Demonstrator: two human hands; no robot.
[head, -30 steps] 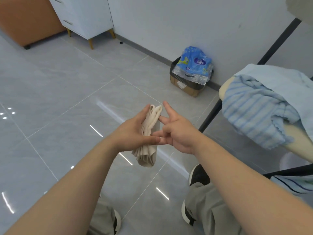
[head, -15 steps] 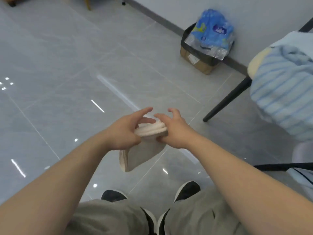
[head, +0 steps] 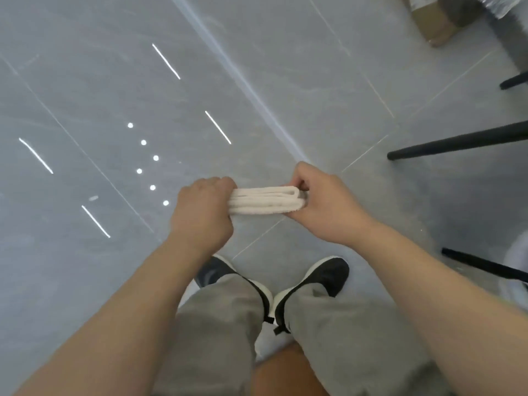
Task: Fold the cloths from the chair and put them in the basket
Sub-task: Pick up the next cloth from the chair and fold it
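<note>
A folded cream cloth (head: 264, 200) is stretched level between both hands above the grey floor, its layered edge facing me. My left hand (head: 203, 212) grips its left end with curled fingers. My right hand (head: 323, 204) grips its right end. The chair seat and the other cloths are out of frame; only black chair legs (head: 457, 144) show at the right. A white rounded rim (head: 517, 270) at the right edge may be the basket; I cannot tell.
Glossy grey tiled floor (head: 143, 95) fills the view, with light reflections. A cardboard box (head: 431, 21) stands at the top right. My black shoes (head: 320, 278) and grey trousers are below the hands.
The view tipped down to the floor and my feet. The cloth went from hanging upright to lying folded and level, gripped at both ends. Chair and blue cloths left the frame.
</note>
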